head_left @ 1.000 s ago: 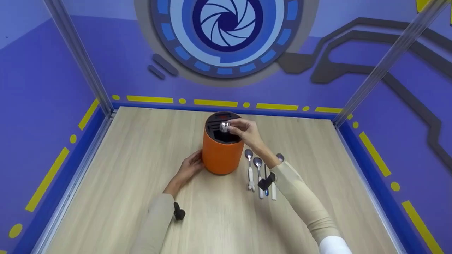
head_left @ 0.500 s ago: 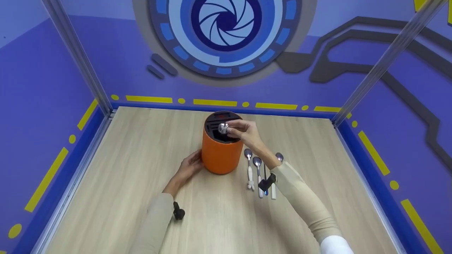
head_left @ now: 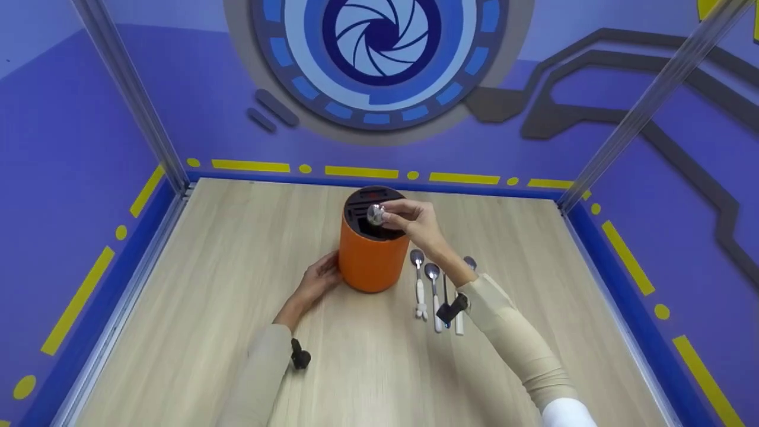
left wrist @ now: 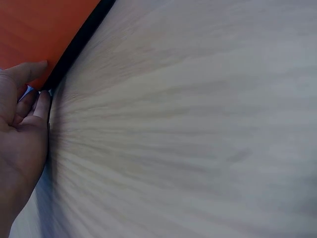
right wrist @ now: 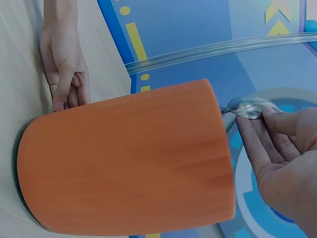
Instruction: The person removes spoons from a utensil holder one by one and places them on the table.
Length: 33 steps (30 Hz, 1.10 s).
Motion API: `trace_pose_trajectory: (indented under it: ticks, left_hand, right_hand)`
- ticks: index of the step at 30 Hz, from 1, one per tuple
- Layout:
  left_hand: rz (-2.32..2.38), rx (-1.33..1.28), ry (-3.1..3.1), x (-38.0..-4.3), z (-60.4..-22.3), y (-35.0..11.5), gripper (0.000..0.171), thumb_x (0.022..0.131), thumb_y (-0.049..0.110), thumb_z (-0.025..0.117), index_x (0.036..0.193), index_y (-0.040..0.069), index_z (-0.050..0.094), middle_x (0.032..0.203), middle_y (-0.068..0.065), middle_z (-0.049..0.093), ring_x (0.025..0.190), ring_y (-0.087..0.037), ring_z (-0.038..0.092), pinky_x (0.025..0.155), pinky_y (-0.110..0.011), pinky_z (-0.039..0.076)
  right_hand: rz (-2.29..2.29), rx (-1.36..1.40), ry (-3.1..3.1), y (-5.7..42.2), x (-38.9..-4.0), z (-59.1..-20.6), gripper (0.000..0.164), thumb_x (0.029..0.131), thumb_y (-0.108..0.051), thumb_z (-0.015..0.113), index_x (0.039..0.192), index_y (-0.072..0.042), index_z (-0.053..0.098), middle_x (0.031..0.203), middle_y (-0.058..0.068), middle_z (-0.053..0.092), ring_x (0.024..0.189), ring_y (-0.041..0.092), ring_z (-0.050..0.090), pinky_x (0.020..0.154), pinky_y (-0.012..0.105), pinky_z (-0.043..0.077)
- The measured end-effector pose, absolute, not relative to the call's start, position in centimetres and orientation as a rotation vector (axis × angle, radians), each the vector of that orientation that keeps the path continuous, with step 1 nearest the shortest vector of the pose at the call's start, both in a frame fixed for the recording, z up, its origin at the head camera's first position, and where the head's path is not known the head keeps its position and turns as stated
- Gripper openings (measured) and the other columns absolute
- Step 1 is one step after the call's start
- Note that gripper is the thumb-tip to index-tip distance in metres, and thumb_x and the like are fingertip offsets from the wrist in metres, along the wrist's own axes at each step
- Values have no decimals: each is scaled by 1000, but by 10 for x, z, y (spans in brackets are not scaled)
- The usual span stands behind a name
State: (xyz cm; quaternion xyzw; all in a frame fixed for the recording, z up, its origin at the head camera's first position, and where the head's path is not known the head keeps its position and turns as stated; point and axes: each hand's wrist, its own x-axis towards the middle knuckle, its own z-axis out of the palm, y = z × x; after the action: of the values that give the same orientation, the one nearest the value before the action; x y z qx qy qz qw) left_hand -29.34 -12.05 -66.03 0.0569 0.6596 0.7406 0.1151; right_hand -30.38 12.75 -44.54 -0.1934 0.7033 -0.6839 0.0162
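An orange cylindrical utensil holder (head_left: 370,265) with a black slotted top stands upright on the table. Above its opening, my right hand (head_left: 418,226) pinches a spoon by its shiny metal bowl (head_left: 375,214) between thumb and fingers. In the right wrist view the spoon's neck (right wrist: 225,110) points down into the holder's mouth; the rest of its handle is hidden inside. My left hand (head_left: 318,280) rests low against the holder's left side. Its thumb and fingers touch the orange wall (left wrist: 49,25) near the base, as the left wrist view shows.
Right of the holder several utensils lie side by side, including a spoon (head_left: 417,258) with a white figured handle and another white-handled spoon (head_left: 432,272). A further spoon bowl (head_left: 470,263) shows behind my right forearm. Blue-purple panels (head_left: 201,107) enclose the wooden table (head_left: 237,237).
Both hands stay nearly where they were. The spoon bowl turns slightly in my right fingers over the holder, and the right wrist shifts a little to the right.
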Motion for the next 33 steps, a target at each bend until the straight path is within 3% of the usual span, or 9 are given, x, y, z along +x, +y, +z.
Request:
trace_pose_trajectory:
  ticks: [18,33]
  left_hand:
    - [2177,145,1958,-292,-660,-120,66,97,-5,61,157,4,37,164,-18,36,154,-34,33,126,-47,33]
    - [2153,175,1968,-292,-663,-121,66,98,0,62,158,5,36,165,-16,34,155,-31,32,126,-44,33]
  right_hand:
    - [-2242,-652,2157,134,-294,-427,21,92,11,66,112,18,67,94,0,79,87,11,76,83,29,65]
    - [-2304,-708,2138,140,-284,-408,23,92,11,66,113,20,65,92,-1,79,85,12,77,81,29,65]
